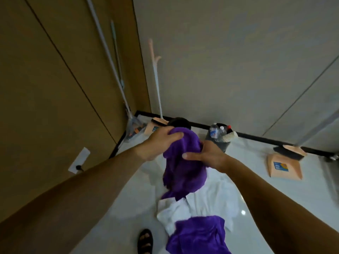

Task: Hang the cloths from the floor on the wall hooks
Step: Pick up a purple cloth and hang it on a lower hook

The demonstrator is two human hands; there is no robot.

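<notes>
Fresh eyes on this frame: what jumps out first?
The purple cloth lifted at frame centre, gripped by the left hand and right hand. Under it on the glossy floor lie a white cloth and a second purple cloth, near a sandalled foot. A peach dustpan sits at far right.

Dustpan [285, 166] rt; bin [222, 144] w/ bottles [213, 132] by wall [220, 70].

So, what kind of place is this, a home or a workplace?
Probably a cleaning or storage corner indoors; home or workplace, I cannot tell. Long-handled mops lean in the corner, a dustpan with its brush sits on the glossy floor, and a black bin holds bottles against the wall.
</notes>
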